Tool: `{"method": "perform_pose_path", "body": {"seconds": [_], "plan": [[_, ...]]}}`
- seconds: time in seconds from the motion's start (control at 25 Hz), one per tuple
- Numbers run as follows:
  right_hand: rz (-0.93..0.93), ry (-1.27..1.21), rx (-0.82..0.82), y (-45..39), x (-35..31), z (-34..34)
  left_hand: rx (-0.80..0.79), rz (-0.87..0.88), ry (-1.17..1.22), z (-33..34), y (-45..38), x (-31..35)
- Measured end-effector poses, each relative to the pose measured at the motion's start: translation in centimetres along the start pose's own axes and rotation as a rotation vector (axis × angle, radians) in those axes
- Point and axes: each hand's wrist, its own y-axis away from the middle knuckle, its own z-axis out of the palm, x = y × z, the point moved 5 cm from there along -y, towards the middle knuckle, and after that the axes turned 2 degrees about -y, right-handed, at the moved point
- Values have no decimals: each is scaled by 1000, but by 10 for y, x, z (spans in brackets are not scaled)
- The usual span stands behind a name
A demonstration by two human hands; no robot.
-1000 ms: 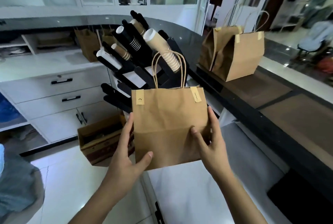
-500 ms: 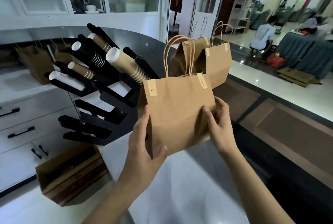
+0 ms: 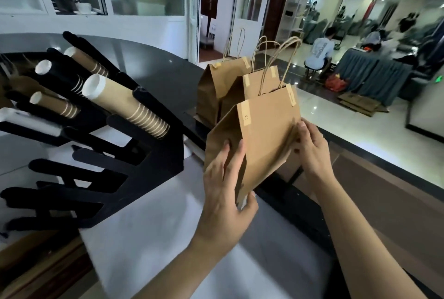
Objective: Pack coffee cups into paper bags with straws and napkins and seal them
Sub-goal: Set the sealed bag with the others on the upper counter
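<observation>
Paper bag [image 3: 266, 135], brown with twisted paper handles [image 3: 278, 65] and strips of tape at its top corners, is held up in the air by both hands above the white worktop [image 3: 153, 231], close to the raised dark counter [image 3: 374, 202]. It tilts so that its top leans away from the person and to the right. The left hand [image 3: 223, 193] grips the bag's lower left corner: the fingers lie along the creased side panel and the thumb presses the bottom edge from below. The right hand [image 3: 312, 147] holds the right edge of the bag, fingers curled against the fold there, with the thumb hidden behind the paper.

Just behind the held bag, two more bags [image 3: 216, 92] of the same kind stand upright on the dark counter, side by side and touching, their tops folded shut and taped, handles pointing up. What any of the bags contains cannot be seen.

To the left, a black cup rack [image 3: 134, 161] stands on the worktop, its long prongs slanting up and to the left. Several sleeves of stacked paper cups [image 3: 125, 106], brown with pale stripes, lie in its upper slots; the lower prongs carry nothing. Beyond the counter, a bright hall holds seated people at a cloth-covered table [image 3: 374, 75], blurred by distance.
</observation>
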Motion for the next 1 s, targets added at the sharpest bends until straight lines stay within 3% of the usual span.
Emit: {"method": "perform_pose_path", "body": {"seconds": [0.16, 0.6, 1.0], "plan": [[61, -77, 95, -37, 17, -15, -42, 23, -9, 45, -30, -3], [140, -108, 170, -103, 78, -25, -167, 29, -73, 121, -75, -33], [127, -71, 137, -122, 102, -17, -177, 7, -56, 159, -105, -48]]}}
